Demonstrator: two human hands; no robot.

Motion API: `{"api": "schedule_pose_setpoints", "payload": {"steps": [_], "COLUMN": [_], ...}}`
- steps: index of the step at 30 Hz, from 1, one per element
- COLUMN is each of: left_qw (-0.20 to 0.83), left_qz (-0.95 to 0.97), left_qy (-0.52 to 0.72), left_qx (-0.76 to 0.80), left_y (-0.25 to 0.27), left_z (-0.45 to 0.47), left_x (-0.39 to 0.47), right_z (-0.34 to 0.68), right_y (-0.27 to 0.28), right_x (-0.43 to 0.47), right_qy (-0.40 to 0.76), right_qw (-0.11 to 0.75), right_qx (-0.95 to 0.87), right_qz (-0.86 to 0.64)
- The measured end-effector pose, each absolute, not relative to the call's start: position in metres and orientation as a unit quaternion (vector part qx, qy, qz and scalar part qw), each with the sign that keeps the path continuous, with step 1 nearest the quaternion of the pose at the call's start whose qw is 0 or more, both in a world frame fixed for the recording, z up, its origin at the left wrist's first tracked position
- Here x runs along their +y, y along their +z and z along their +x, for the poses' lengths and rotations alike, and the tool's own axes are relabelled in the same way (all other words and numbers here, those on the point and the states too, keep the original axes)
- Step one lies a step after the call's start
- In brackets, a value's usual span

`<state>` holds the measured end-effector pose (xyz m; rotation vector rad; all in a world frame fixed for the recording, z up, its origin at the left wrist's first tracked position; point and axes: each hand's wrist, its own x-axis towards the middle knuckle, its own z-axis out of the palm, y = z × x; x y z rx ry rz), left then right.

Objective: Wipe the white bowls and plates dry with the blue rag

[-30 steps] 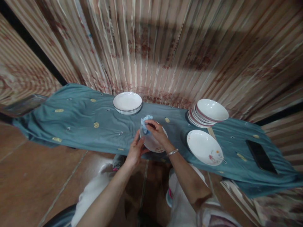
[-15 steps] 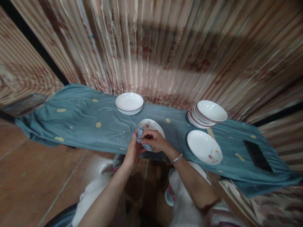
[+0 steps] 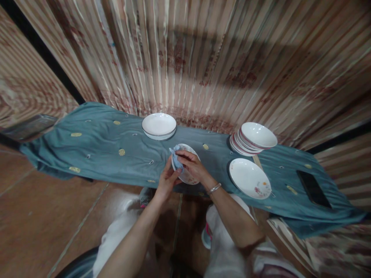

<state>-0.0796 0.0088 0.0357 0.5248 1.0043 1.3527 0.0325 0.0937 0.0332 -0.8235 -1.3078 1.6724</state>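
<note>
Head camera shows 2 bare hands working together at the near edge of a long table covered by a teal cloth with yellow pineapple prints. The left hand grips the left side of a white, flower-patterned dish, its thumb lying over the rim; the other fingers are partly tucked behind the dish, so I cannot tell how they are spaced. The right hand reaches across the dish, thumb and fingers drawn together, pinching a crumpled blue rag against the left part of the dish and its rim. A silver bracelet circles the right wrist. The dish sits between both hands, near the middle of the table's front edge; whether its underside touches the cloth is hidden.

Beyond it, a little to the left, stands a neat stack of white plates with dark rims. To the right, a larger stack of red-banded bowls has its top bowl tilted. Just in front of that stack lies 1 white plate with flowers on its rim. Farther right rests a black phone. Behind the table hangs a pleated, striped curtain.
</note>
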Motion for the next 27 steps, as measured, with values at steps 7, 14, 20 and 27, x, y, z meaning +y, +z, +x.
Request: {"api": "schedule_pose_setpoints", "payload": {"steps": [7, 14, 20, 27], "left_qw": [0.625, 0.609, 0.598, 0.587], "left_qz": [0.204, 0.209, 0.227, 0.273], "left_qy": [0.604, 0.597, 0.589, 0.579], "left_qx": [0.451, 0.479, 0.494, 0.496], "left_y": [0.033, 0.036, 0.039, 0.041], "left_z": [-0.088, -0.088, -0.087, -0.086], "left_x": [0.009, 0.008, 0.01, 0.013], "right_z": [0.046, 0.079, 0.103, 0.1], "right_y": [0.033, 0.029, 0.022, 0.018], "right_x": [0.081, 0.078, 0.087, 0.096], "right_qy": [0.719, 0.633, 0.445, 0.268], "right_qw": [0.285, 0.141, 0.106, 0.171], "right_qx": [-0.554, -0.695, -0.803, -0.821], "right_qz": [-0.307, -0.31, -0.383, -0.475]}}
